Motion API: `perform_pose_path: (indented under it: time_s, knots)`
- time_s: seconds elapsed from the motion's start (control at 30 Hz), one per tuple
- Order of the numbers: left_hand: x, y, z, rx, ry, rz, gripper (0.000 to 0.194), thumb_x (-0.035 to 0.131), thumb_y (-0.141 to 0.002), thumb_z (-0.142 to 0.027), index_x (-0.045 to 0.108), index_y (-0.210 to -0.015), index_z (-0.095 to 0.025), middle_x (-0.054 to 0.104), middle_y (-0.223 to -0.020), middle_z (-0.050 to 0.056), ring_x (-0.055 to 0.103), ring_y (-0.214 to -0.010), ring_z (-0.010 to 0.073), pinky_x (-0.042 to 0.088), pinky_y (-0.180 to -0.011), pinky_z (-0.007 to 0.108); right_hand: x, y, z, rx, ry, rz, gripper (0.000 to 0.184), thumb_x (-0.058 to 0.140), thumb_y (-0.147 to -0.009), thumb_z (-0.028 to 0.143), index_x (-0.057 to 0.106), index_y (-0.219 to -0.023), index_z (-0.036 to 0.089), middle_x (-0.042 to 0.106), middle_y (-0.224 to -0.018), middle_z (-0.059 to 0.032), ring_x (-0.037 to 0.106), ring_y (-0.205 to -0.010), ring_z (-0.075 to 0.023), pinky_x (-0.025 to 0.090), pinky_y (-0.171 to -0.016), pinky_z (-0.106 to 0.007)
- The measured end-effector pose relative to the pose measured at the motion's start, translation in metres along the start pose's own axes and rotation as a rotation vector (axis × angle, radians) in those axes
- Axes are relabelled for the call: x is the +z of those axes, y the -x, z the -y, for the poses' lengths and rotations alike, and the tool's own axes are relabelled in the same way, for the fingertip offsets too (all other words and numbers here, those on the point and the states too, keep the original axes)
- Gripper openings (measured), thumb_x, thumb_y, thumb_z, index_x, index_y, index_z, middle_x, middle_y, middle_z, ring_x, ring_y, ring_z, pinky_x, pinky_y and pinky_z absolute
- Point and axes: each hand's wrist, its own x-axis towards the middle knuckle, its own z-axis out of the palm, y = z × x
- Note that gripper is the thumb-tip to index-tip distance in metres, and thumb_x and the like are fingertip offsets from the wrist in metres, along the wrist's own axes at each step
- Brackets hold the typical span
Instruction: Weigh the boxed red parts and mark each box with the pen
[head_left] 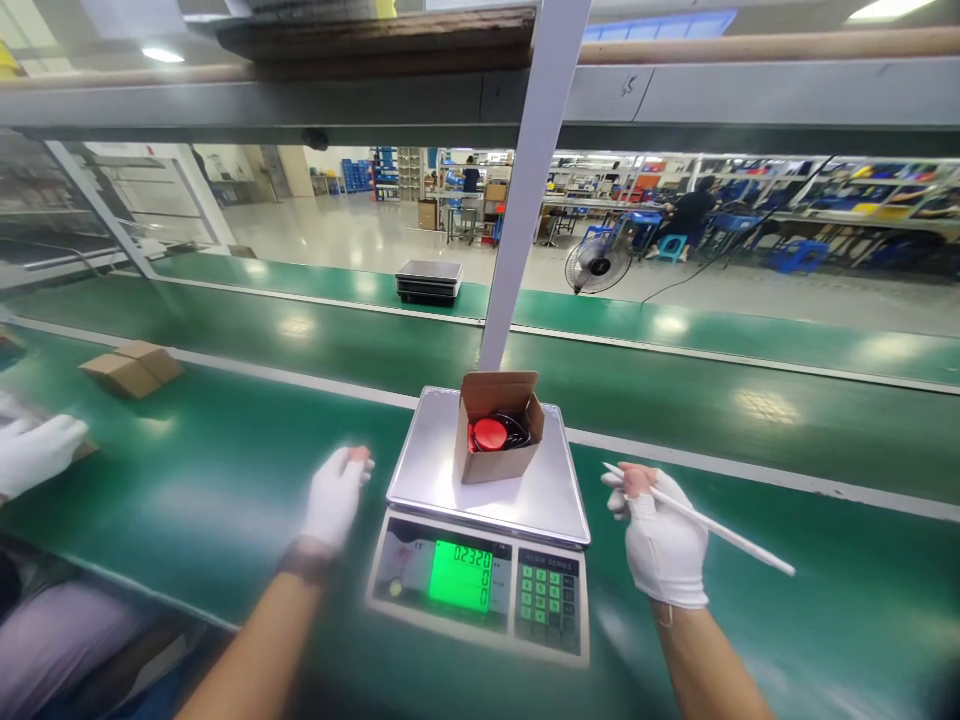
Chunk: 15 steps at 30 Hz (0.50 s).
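A digital scale (442, 470) stands on the green bench in front of me, its lit green display (466, 575) showing numbers. On its steel platform sits a small open cardboard box (496, 462) holding a red round part and black cable. My left hand (335, 497), in a white glove with bare fingertips, hovers just left of the scale, fingers curled, holding nothing. My right hand (660, 535), gloved the same way, is to the right of the scale and grips a long white stick (720, 528) pointing right.
A co-worker's gloved hand (34, 452) rests at the far left near a closed cardboard box (131, 368). A white post (525, 200) rises behind the scale. Beyond run green conveyor lanes with a second scale (428, 280) and a floor fan (598, 265).
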Motion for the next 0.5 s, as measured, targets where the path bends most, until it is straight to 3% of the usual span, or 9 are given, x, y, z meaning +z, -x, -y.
perform_pose_path:
  time_s: [0.07,0.13,0.23,0.37,0.5]
  knots:
    - [0.009,0.004,-0.036,0.135,-0.035,0.039,0.041,0.049,-0.079,-0.055,0.059,-0.081,-0.016,0.063,-0.078,0.004,0.056,-0.070,0.0155,0.043,-0.066,0.026,0.009,0.005,0.034,-0.158,0.072,0.089,0.030,0.055,-0.085,0.043,0.062,-0.098,0.017,0.065,-0.079,-0.0064,0.056,-0.058,-0.0151,0.047,-0.053,-0.027]
    - [0.026,0.013,-0.072,0.281,-0.090,0.149,0.039,0.050,-0.079,-0.055,0.057,-0.077,-0.017,0.061,-0.073,0.002,0.054,-0.068,0.0149,0.041,-0.065,0.025,0.023,0.010,0.060,-0.291,0.171,0.224,0.028,0.056,-0.085,0.040,0.065,-0.103,0.019,0.067,-0.087,-0.0069,0.061,-0.066,-0.0181,0.051,-0.061,-0.030]
    - [0.053,0.027,-0.108,0.428,-0.194,0.281,0.035,0.056,-0.076,-0.054,0.054,-0.072,-0.019,0.055,-0.062,-0.002,0.048,-0.059,0.0127,0.035,-0.059,0.024,0.049,0.013,0.078,-0.464,0.254,0.406,0.028,0.053,-0.087,0.036,0.065,-0.108,0.022,0.067,-0.100,-0.0057,0.064,-0.086,-0.0204,0.052,-0.078,-0.031]
    - [0.072,0.029,-0.115,0.442,-0.172,0.277,0.038,0.042,-0.085,-0.050,0.049,-0.065,-0.019,0.052,-0.059,0.000,0.046,-0.055,0.0126,0.032,-0.055,0.025,0.072,0.006,0.077,-0.586,0.274,0.467,0.027,0.048,-0.090,0.033,0.064,-0.108,0.021,0.066,-0.106,-0.0046,0.062,-0.096,-0.0192,0.049,-0.088,-0.032]
    - [0.071,0.024,-0.105,0.256,0.163,0.469,0.038,0.033,-0.087,-0.048,0.051,-0.072,-0.017,0.055,-0.060,0.002,0.049,-0.052,0.0126,0.038,-0.051,0.024,0.076,0.002,0.091,-0.481,0.189,0.442,0.023,0.050,-0.089,0.034,0.065,-0.099,0.020,0.068,-0.095,-0.0041,0.063,-0.085,-0.0182,0.051,-0.078,-0.029]
